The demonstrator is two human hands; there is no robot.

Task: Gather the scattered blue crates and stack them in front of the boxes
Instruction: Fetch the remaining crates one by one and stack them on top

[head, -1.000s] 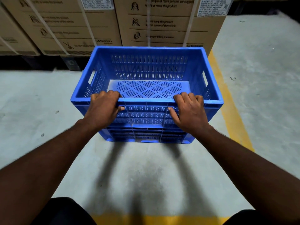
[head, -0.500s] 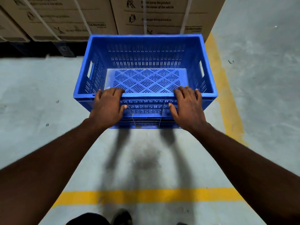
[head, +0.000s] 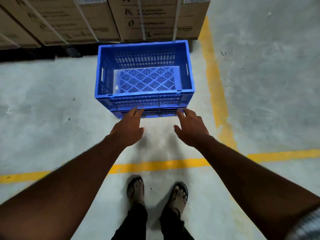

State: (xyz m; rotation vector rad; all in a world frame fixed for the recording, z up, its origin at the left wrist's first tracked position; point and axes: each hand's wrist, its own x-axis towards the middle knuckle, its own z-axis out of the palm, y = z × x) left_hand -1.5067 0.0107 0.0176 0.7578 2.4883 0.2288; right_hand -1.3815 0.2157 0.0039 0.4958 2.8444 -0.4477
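With my left hand (head: 129,130) and right hand (head: 192,131) spread and empty, one blue slotted plastic crate (head: 143,94) stood before the brown cardboard boxes (head: 157,30), nothing stacked yet.

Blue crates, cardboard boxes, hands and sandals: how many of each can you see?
Blue crate: 1
Cardboard boxes: 3
Hands: 2
Sandals: 2
Total: 8

A blue crate (head: 145,101) with slotted walls and a lattice bottom stands upright on the floor at upper centre, its far side close against the strapped cardboard boxes (head: 155,18).
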